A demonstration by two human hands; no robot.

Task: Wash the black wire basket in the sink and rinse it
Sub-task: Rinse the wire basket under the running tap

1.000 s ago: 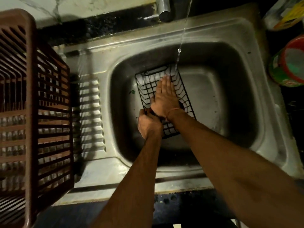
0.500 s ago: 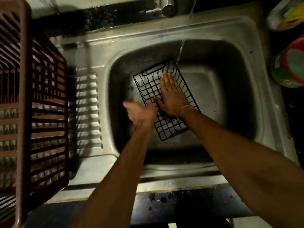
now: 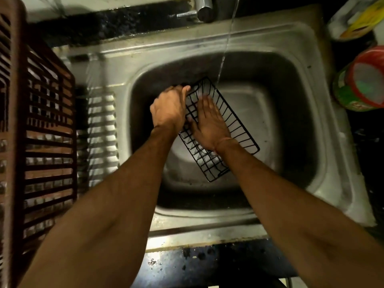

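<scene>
Steel sink (image 3: 301,65) holds the black basket (image 3: 234,129), tilted in the basin. Brown crate (image 3: 37,132) stands on the drainboard at left. Left hand (image 3: 169,109) grips the basket's far left rim, fingers curled. Right hand (image 3: 209,123) lies flat inside it, fingers straight. Water stream (image 3: 225,42) falls just beside the far corner.

Both forearms are stretched forward and down, converging toward the middle. The left hand (image 3: 169,109) is curled, knuckles up, its thumb hooked over the far rim of the basket (image 3: 239,129), which is gripped there. The right hand (image 3: 209,123) is laid flat inside, fingers straight and together, palm pressed down. A thin orange thread (image 3: 223,141) is worn at the right wrist.
</scene>
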